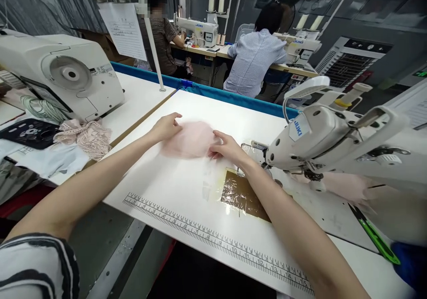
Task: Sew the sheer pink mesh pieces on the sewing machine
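Observation:
A pale pink piece of thin fabric (190, 139), smeared by motion, is spread between my two hands above the white sewing table (160, 179). At its upper left edge my left hand (166, 127) grips it, with the index finger sticking out. My right hand (227, 147) has its fingers and thumb curled on the right edge of the fabric. Just right of that hand stands a white JUKI sewing machine (300, 132); my right forearm partly covers the brown taped patch (242, 193) in front of it.
A ruler scale (213, 239) runs along the table's front edge. Green-handled snips (376, 241) and more pink fabric (347, 185) lie at right. Another machine (66, 74), lace (85, 139) and a phone-like black object (30, 132) are left. Two people (255, 61) sit beyond the blue edging (233, 98).

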A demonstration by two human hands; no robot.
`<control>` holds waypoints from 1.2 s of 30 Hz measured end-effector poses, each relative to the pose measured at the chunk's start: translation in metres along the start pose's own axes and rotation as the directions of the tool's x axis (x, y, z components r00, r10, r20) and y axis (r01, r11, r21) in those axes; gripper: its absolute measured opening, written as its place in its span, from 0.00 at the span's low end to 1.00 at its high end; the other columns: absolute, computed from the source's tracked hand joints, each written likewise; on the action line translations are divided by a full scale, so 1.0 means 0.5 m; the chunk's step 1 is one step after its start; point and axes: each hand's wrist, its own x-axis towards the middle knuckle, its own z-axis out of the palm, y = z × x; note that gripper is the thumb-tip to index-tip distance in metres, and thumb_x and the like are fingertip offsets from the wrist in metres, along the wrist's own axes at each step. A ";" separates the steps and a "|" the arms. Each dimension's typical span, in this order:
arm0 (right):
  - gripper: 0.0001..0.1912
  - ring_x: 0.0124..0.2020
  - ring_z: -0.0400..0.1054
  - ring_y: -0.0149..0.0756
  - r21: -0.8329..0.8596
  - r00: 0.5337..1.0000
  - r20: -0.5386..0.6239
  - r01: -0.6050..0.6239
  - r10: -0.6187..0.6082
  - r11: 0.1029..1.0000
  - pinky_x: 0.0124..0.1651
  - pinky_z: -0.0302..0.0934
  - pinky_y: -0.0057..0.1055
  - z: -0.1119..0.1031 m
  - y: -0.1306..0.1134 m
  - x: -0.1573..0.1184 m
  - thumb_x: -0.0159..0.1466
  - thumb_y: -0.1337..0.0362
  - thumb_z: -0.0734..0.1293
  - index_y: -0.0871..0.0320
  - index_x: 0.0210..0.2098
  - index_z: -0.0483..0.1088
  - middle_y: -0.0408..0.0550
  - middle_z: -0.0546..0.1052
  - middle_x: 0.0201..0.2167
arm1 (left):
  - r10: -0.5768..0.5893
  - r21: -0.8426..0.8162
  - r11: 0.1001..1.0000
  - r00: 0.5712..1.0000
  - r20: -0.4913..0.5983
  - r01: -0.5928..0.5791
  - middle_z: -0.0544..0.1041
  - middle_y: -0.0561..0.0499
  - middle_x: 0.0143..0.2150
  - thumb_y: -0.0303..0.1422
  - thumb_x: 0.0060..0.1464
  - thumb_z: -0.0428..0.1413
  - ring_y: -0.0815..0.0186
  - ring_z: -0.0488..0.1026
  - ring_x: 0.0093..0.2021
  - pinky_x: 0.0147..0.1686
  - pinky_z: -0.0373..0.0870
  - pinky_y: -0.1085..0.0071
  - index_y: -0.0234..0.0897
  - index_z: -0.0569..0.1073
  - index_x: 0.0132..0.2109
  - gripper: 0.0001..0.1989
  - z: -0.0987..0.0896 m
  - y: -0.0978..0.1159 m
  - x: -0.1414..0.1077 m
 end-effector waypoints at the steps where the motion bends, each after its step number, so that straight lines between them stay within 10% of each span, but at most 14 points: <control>1: 0.47 0.25 0.73 0.36 -0.018 1.000 -0.011 -0.003 0.003 1.000 0.32 0.72 0.34 -0.001 0.001 0.002 0.56 0.71 0.68 0.68 0.70 0.45 0.46 0.78 0.25 | 0.014 0.051 0.999 0.999 -0.031 -0.012 0.78 0.45 0.47 0.33 0.53 0.56 0.53 0.74 0.47 0.46 0.69 0.62 0.39 0.68 0.61 0.27 0.002 0.002 -0.012; 6: 0.42 0.23 0.71 0.31 -0.110 0.987 -0.163 -0.037 0.019 0.993 0.25 0.68 0.31 -0.009 -0.002 -0.031 0.57 0.72 0.66 0.67 0.69 0.49 0.67 0.72 0.55 | 0.220 0.197 0.960 0.971 -0.091 -0.199 0.66 0.44 0.65 0.32 0.61 0.47 0.47 0.58 0.66 0.64 0.53 0.50 0.41 0.67 0.62 0.23 0.009 0.034 -0.039; 9: 0.35 0.23 0.68 0.24 -0.157 0.973 -0.232 -0.027 -0.010 0.987 0.26 0.67 0.29 -0.014 -0.006 -0.108 0.59 0.72 0.64 0.56 0.66 0.59 0.58 0.57 0.69 | 0.395 0.033 0.918 0.919 0.006 -0.395 0.68 0.50 0.64 0.39 0.65 0.43 0.58 0.63 0.65 0.66 0.55 0.60 0.40 0.68 0.62 0.22 0.011 0.058 -0.022; 15: 0.18 0.41 0.75 0.34 -0.434 0.953 -0.089 0.224 -0.289 0.873 0.45 0.70 0.34 -0.042 0.023 -0.329 0.66 0.69 0.61 0.52 0.52 0.74 0.45 0.79 0.49 | 0.284 -0.144 0.955 0.939 0.193 -0.260 0.66 0.53 0.66 0.57 0.64 0.38 0.52 0.64 0.65 0.65 0.55 0.48 0.44 0.69 0.61 0.33 0.021 0.090 0.033; 18: 0.18 0.46 0.74 0.37 -0.671 0.890 -0.213 0.167 -0.404 0.722 0.52 0.68 0.41 -0.109 0.063 -0.414 0.67 0.71 0.58 0.50 0.47 0.76 0.44 0.81 0.44 | 0.188 -0.089 0.978 0.982 0.010 -0.186 0.69 0.52 0.64 0.57 0.63 0.39 0.53 0.65 0.63 0.63 0.58 0.50 0.42 0.70 0.60 0.32 0.025 0.109 0.039; 21: 0.20 0.54 0.69 0.46 -0.891 0.799 -0.388 -0.198 -0.459 0.409 0.54 0.63 0.46 -0.203 0.098 -0.461 0.65 0.76 0.57 0.57 0.49 0.75 0.52 0.78 0.50 | 0.187 -0.087 0.973 0.955 -0.231 -0.212 0.73 0.55 0.60 0.48 0.66 0.39 0.59 0.68 0.60 0.60 0.63 0.58 0.43 0.73 0.56 0.25 0.027 0.149 0.006; 26: 0.16 0.52 0.69 0.49 -0.872 0.772 -0.488 -0.446 -0.407 0.199 0.56 0.57 0.44 -0.305 0.118 -0.481 0.65 0.72 0.59 0.60 0.47 0.76 0.54 0.78 0.50 | 0.567 0.003 0.801 0.758 -0.323 -0.598 0.82 0.54 0.36 0.41 0.65 0.46 0.64 0.78 0.37 0.35 0.69 0.69 0.41 0.78 0.35 0.18 0.052 0.229 -0.112; 30: 0.16 0.44 0.72 0.45 -0.849 0.741 -0.529 -0.474 -0.413 0.236 0.55 0.57 0.41 -0.322 0.119 -0.484 0.69 0.66 0.58 0.58 0.43 0.78 0.52 0.81 0.40 | 0.888 -0.033 0.423 0.422 -0.182 -0.905 0.83 0.56 0.33 0.35 0.62 0.53 0.67 0.79 0.30 0.30 0.71 0.70 0.44 0.78 0.38 0.10 0.101 0.276 -0.187; 36: 0.16 0.41 0.73 0.45 -0.774 0.641 -0.633 -0.528 -0.435 0.348 0.50 0.60 0.39 -0.322 0.116 -0.491 0.68 0.67 0.59 0.58 0.43 0.79 0.53 0.81 0.38 | 0.948 -0.155 0.312 0.319 -0.023 -0.937 0.83 0.53 0.38 0.33 0.66 0.49 0.66 0.80 0.37 0.35 0.72 0.69 0.38 0.77 0.41 0.12 0.162 0.344 -0.250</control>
